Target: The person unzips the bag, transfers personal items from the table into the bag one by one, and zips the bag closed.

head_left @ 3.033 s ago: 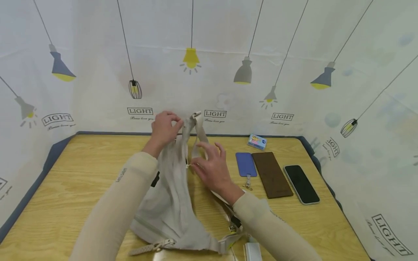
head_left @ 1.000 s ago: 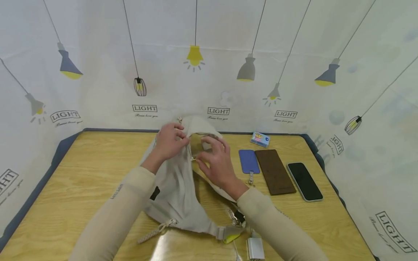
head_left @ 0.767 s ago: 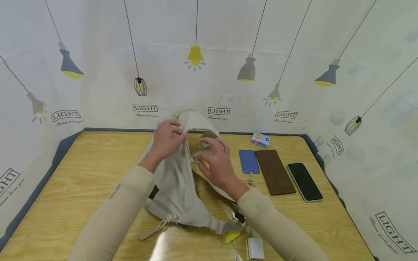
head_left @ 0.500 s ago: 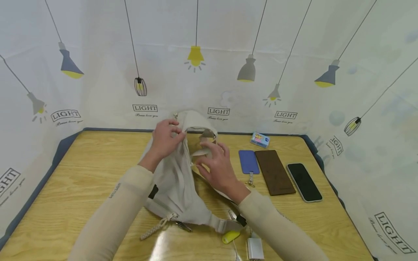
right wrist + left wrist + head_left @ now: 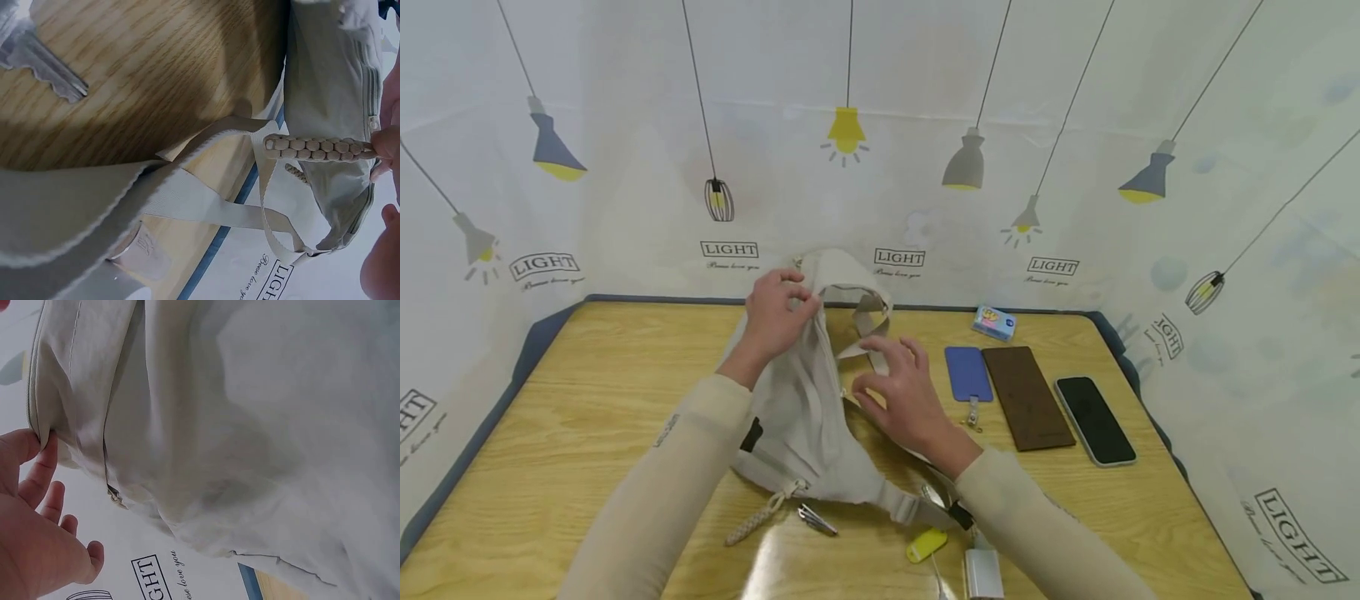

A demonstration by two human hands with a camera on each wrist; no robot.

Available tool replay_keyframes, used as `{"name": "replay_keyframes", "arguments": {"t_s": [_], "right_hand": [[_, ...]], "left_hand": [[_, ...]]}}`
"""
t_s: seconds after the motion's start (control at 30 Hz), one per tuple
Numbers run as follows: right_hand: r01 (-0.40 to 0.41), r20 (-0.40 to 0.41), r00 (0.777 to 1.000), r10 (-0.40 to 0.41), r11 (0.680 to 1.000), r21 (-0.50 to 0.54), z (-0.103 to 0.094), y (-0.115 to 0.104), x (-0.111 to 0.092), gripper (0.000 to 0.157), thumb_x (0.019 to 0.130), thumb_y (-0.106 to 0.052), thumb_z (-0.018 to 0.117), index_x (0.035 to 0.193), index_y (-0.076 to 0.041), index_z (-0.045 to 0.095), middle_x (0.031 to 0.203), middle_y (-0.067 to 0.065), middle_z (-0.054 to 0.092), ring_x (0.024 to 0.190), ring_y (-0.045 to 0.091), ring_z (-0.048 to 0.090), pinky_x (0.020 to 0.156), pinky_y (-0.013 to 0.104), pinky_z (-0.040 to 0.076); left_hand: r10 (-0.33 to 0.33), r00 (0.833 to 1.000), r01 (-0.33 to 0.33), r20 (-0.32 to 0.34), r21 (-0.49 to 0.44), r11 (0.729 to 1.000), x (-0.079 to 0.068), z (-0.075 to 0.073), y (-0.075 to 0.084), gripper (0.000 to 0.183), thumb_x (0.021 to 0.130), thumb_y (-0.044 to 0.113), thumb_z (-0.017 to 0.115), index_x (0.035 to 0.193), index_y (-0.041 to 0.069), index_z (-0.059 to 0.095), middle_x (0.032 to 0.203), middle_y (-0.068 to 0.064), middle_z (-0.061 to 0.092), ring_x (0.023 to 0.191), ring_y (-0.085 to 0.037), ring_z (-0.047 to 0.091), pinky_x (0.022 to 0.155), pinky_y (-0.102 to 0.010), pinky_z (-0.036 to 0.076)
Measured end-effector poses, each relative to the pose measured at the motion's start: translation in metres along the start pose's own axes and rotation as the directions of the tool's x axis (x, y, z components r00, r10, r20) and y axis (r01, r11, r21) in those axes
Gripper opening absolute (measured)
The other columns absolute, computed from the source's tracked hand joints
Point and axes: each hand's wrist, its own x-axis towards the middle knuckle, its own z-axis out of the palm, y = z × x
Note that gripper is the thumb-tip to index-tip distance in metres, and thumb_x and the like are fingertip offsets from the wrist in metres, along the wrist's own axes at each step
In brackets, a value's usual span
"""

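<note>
A light grey sling bag [image 5: 801, 417] stands on the table, its narrow end leaning toward the back wall. My left hand [image 5: 775, 312] pinches the bag's upper edge beside the zipper; in the left wrist view, thumb and forefinger [image 5: 44, 465] nip the seam and the other fingers are loosely bent. My right hand [image 5: 902, 400] is at the zipper on the bag's right side. In the right wrist view it pinches the end of a braided cord zipper pull [image 5: 319, 149]. A second braided pull [image 5: 756, 521] lies at the bag's near end. The strap [image 5: 194, 197] loops beside the bag.
Right of the bag lie a blue badge holder [image 5: 967, 375], a brown wallet [image 5: 1028, 400], a smartphone [image 5: 1095, 421] and a small blue box [image 5: 995, 322]. Nearer are nail clippers [image 5: 816, 520], a yellow key tag [image 5: 927, 546] and a white charger [image 5: 983, 575].
Over the last second my right hand has drawn the zipper pull toward me along the bag's side. My left hand has shifted slightly left. The nail clippers have come into view from behind the bag.
</note>
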Motion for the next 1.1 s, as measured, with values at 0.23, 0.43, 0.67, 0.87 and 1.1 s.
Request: {"name": "replay_keyframes", "arguments": {"t_s": [0.23,0.43,0.67,0.87,1.1], "right_hand": [[0.057,0.027,0.998,-0.059,0.997,0.043,-0.004,0.0,-0.007,0.004,0.084,-0.025,0.075,0.082,-0.023,0.072,0.133,0.009,0.054,0.129,0.024,0.047,0.108,0.055,0.027],[0.085,0.028,0.996,-0.087,0.994,0.065,-0.005,0.0,-0.015,0.003,0.084,-0.024,0.075,0.083,-0.023,0.072,0.131,0.008,0.054,0.127,0.023,0.048,0.109,0.056,0.027],[0.099,0.027,0.995,-0.101,0.993,0.072,-0.004,0.002,-0.022,0.003,0.083,-0.023,0.075,0.083,-0.023,0.072,0.129,0.008,0.055,0.124,0.023,0.05,0.108,0.057,0.028],[0.1,0.037,0.994,-0.104,0.991,0.089,-0.007,0.003,-0.026,0.003,0.086,-0.022,0.073,0.082,-0.022,0.071,0.129,0.009,0.055,0.124,0.024,0.049,0.108,0.057,0.028],[0.097,0.063,0.993,-0.103,0.991,0.091,-0.008,0.006,-0.031,0.004,0.085,-0.021,0.073,0.081,-0.022,0.072,0.128,0.007,0.054,0.124,0.024,0.05,0.108,0.056,0.029]], "left_hand": [[0.0,1.0,0.0,0.001,0.012,1.0,0.002,0.0,-0.005,0.028,0.093,0.024,0.061,0.095,-0.001,0.073,0.135,-0.012,0.055,0.133,-0.036,0.041,0.106,-0.06,0.029],[-0.009,1.0,0.009,0.011,0.007,1.0,0.003,-0.001,-0.006,0.029,0.094,0.026,0.061,0.095,-0.001,0.073,0.137,-0.012,0.054,0.134,-0.036,0.04,0.106,-0.06,0.029],[-0.012,1.0,0.012,0.013,0.012,1.0,0.003,0.0,-0.006,0.029,0.093,0.026,0.061,0.094,0.0,0.072,0.137,-0.012,0.053,0.135,-0.036,0.039,0.107,-0.062,0.027],[-0.007,1.0,0.007,0.006,0.009,1.0,0.005,0.0,-0.005,0.028,0.093,0.026,0.061,0.094,0.0,0.072,0.137,-0.012,0.053,0.135,-0.036,0.039,0.108,-0.062,0.025],[-0.002,1.0,0.002,0.003,0.014,1.0,0.006,0.001,-0.006,0.029,0.093,0.026,0.061,0.095,0.0,0.072,0.137,-0.012,0.053,0.135,-0.036,0.04,0.107,-0.06,0.029]]}}
